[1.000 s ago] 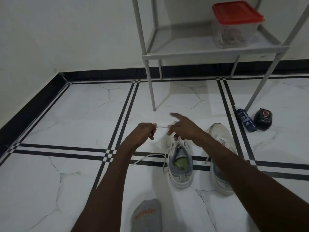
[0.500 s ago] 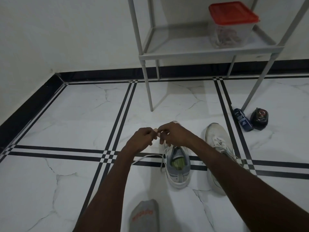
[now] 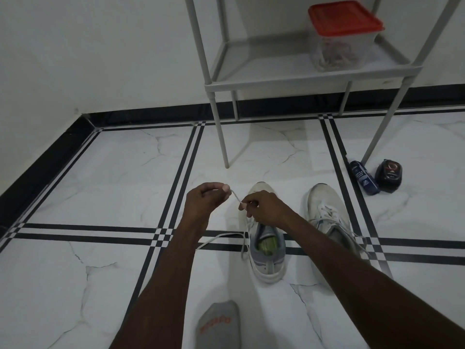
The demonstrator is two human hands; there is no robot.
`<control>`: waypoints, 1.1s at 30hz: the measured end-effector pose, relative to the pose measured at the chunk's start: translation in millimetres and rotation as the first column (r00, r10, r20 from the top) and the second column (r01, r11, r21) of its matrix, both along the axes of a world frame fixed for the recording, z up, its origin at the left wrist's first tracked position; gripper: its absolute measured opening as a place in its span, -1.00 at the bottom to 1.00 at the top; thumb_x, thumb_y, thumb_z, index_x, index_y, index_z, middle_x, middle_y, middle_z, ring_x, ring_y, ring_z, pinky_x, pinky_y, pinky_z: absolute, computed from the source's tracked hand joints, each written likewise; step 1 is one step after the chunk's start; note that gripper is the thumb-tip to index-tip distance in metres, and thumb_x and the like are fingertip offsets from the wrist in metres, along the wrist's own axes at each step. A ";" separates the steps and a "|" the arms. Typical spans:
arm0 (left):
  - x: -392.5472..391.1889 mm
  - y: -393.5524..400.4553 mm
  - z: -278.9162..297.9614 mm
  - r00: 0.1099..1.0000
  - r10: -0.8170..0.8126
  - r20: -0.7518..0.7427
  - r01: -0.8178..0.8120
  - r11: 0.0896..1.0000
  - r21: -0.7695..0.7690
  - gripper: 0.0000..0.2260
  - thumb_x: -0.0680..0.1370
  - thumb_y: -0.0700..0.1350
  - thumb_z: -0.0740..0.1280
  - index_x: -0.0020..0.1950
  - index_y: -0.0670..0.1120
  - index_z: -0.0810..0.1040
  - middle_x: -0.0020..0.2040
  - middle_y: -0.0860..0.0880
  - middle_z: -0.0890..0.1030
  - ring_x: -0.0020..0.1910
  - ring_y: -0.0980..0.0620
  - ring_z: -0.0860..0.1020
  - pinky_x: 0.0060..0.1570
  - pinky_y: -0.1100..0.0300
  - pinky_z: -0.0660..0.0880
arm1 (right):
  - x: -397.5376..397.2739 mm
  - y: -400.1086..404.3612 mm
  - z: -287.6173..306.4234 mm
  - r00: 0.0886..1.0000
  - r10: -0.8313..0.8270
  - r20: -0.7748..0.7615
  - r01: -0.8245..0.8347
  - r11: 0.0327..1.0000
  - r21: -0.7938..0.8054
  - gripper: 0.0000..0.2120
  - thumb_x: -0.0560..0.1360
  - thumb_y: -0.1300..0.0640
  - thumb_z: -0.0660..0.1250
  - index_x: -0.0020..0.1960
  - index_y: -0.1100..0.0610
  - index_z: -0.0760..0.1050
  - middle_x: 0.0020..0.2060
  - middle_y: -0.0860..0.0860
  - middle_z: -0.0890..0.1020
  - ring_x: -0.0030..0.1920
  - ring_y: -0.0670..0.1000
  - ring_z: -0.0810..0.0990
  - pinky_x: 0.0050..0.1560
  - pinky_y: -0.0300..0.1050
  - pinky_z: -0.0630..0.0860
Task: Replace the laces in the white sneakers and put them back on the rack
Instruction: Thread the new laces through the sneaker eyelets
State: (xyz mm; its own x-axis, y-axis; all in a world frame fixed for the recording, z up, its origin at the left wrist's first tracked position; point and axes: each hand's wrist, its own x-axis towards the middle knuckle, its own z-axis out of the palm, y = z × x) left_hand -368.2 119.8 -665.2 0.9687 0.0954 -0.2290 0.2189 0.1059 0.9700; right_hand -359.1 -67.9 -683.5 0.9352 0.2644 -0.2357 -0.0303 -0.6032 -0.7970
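Two white sneakers stand on the tiled floor, toes pointing away from me. The left sneaker (image 3: pixel 266 258) has a grey lining and a green insole. A white lace (image 3: pixel 236 196) runs taut between my two hands above its toe. My left hand (image 3: pixel 205 200) pinches one stretch of the lace, my right hand (image 3: pixel 261 207) pinches it close by, right over the shoe's eyelets. Loose lace ends trail left across the black floor stripe. The right sneaker (image 3: pixel 327 210) is laced and partly hidden by my right forearm.
A grey metal rack (image 3: pixel 284 76) stands behind the shoes against the wall, holding a clear tub with a red lid (image 3: pixel 342 34). A blue bottle (image 3: pixel 362 177) and a black tin (image 3: pixel 388 175) lie by the rack's right leg. My grey-socked foot (image 3: pixel 219 326) is at the bottom.
My hands came together over the shoe, then drew apart again with the lace between them. My right index finger, pointing out before, is now curled in a pinch.
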 end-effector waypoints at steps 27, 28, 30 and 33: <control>-10.7 -29.9 -20.6 0.994 0.045 -0.096 -0.053 0.995 -0.086 -0.78 0.63 -0.03 0.34 0.23 -0.05 0.64 0.05 -0.02 0.71 -0.02 0.07 0.63 0.00 0.20 0.50 | -9.0 0.3 -7.6 0.991 -0.005 -0.131 0.019 0.995 0.102 -0.83 0.60 0.11 0.30 0.11 0.12 0.63 -0.16 0.08 0.70 -0.34 -0.13 0.57 -0.29 -0.35 0.49; -10.5 -29.3 -20.0 0.995 0.057 -0.077 -0.063 0.995 -0.077 -0.78 0.62 -0.05 0.36 0.24 -0.05 0.64 0.02 -0.04 0.72 -0.09 0.07 0.61 -0.05 0.21 0.49 | -9.5 -3.1 -6.1 0.992 -0.039 -0.124 0.052 0.993 0.104 -0.82 0.58 0.13 0.32 0.16 0.09 0.60 -0.14 0.07 0.69 -0.33 -0.13 0.57 -0.30 -0.37 0.47; -10.9 -28.7 -19.1 0.998 0.058 -0.028 -0.058 0.998 -0.021 -0.77 0.60 -0.07 0.40 0.24 -0.06 0.61 -0.02 -0.10 0.73 -0.21 0.08 0.58 -0.14 0.23 0.48 | -9.6 -13.7 -6.0 0.987 -0.128 -0.097 0.137 0.986 0.096 -0.74 0.54 0.12 0.36 0.23 0.04 0.53 -0.09 0.03 0.67 -0.22 -0.08 0.60 -0.21 -0.32 0.47; -14.5 -32.3 -19.5 0.998 -0.030 0.060 0.021 0.989 0.149 -0.84 0.60 -0.14 0.40 0.16 -0.12 0.63 -0.11 -0.15 0.73 -0.30 0.12 0.60 -0.30 0.34 0.47 | -11.5 -33.9 -9.4 0.963 -0.263 -0.062 0.267 0.960 0.084 -0.72 0.48 0.11 0.41 0.17 0.07 0.50 -0.10 0.02 0.67 -0.10 0.02 0.62 -0.07 -0.18 0.47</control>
